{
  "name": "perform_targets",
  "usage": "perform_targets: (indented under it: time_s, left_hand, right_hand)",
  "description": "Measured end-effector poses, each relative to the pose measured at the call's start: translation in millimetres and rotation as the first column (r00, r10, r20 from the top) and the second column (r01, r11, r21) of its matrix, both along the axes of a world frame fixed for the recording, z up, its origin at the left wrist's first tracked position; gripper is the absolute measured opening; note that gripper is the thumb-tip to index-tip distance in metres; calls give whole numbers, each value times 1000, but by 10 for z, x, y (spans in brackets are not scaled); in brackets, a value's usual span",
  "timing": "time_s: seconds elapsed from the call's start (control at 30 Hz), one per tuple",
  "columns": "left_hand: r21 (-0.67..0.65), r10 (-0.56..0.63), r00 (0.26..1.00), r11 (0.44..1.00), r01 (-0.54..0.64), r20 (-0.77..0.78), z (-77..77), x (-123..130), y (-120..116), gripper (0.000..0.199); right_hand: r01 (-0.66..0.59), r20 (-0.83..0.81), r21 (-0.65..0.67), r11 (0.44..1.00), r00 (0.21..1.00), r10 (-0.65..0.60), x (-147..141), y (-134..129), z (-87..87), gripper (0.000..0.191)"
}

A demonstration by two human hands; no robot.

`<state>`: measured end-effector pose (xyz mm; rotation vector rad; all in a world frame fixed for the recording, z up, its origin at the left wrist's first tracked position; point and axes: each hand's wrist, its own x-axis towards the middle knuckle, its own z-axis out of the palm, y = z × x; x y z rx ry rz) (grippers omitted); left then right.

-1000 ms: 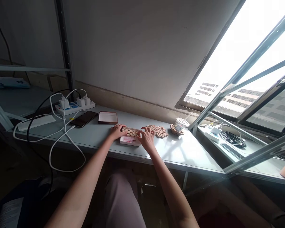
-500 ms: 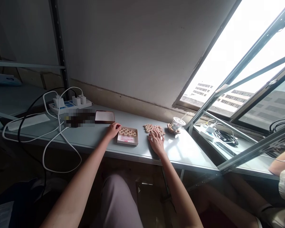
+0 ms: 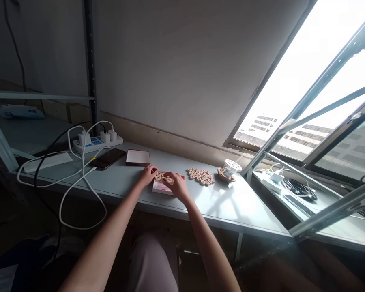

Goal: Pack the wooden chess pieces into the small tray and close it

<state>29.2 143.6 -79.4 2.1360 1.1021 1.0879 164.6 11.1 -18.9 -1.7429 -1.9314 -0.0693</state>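
Observation:
A shallow white box [image 3: 162, 187] on the grey table holds several round wooden pieces [image 3: 159, 175] with dark characters along its far side. My left hand [image 3: 148, 174] is at the box's left edge, fingers pressed together; anything between them is too small to make out. Over the right part of the box is my right hand [image 3: 177, 184], its fingers curled down among the pieces; its fingertips and anything under them are hidden. To the right, a loose cluster of round wooden pieces [image 3: 202, 176] lies flat on the table.
Behind the box sits an open lid [image 3: 138, 157]. A phone [image 3: 109, 158], white cables [image 3: 88, 182] and a power strip [image 3: 99, 142] are at the left. A plastic cup [image 3: 231, 168] stands right of the cluster, near a metal frame post [image 3: 261, 156].
My right hand has moved left from the loose cluster to the box. My left hand stays by the box's left edge. The view has shifted slightly.

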Motion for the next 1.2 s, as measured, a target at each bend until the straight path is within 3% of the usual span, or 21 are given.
perform_targets:
  time_s: [0.23,0.53,0.63,0.73,0.83,0.93,1.0,1.1,1.2]
  left_hand:
    - [5,-9,1000,1000,8,29,-30,22,20,14]
    - [5,-2,1000,1000,2,10,-51,21,53,16]
    - [-14,-10,1000,1000,10,23,-54,19,59,16]
    - [-19,-5,1000,1000,5,27,-53,16,60,16]
    - [-29,0,1000,1000,0,11,-39,11,51,16]
    - [-32,-14,1000,999,14,-3,-30,5,43,18]
    - [-25,-18,1000,1000,18,0,-31,2,41,19]
    - [-29,-21,1000,999,21,-5,-31,-1,36,18]
    - [-21,-10,1000,1000,9,-14,-21,-1,20,18]
  right_hand:
    - [57,125,45,997,990,-62,-92,-38,-164,18]
    - [19,178,44,999,984,-26,-280,-65,-189,24]
    - [116,167,85,990,978,-129,-71,-108,-191,27]
    - [347,150,119,930,920,-363,388,-138,-195,33]
    - [471,211,37,882,859,-467,866,-137,-227,38]
    - [407,317,-28,913,870,-378,1089,-169,-297,37]
    - [359,327,11,933,881,-342,1081,-227,-348,31]
    - [316,256,84,945,910,-327,972,-337,-385,24]
    - [280,109,66,958,952,-286,869,-381,-331,23]
